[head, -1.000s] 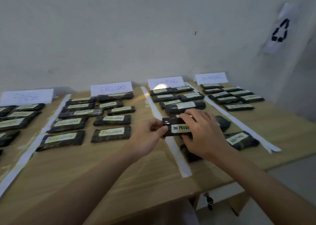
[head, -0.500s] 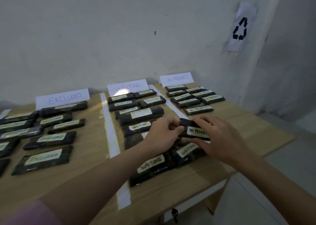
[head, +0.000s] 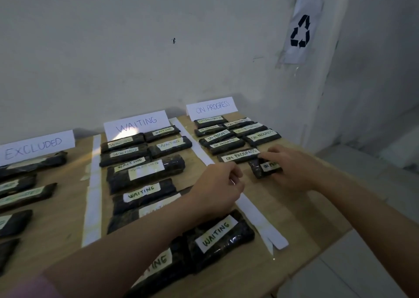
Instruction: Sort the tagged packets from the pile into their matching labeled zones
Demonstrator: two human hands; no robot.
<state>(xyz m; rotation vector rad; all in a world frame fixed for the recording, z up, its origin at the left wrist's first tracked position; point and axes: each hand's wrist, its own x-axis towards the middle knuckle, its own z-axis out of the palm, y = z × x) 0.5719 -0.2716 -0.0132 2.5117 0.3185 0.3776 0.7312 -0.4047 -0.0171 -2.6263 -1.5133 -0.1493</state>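
both bare forearms reach forward from the bottom of the view, the left from the lower left corner with a pink sleeve edge point(head: 34, 288) showing near the elbow, the right from the lower right. the left hand point(head: 217, 186) hangs in the air with its back up, fingers curled loosely inward toward the thumb, nothing seen between them. the right hand point(head: 292, 168) lies further ahead and to the right, palm down, wrist low, its fingers point(head: 269, 154) spread and bent over the far end of a dark plastic-wrapped packet with a white tag point(head: 266, 167), thumb at the near edge. the two hands are near each other but apart.
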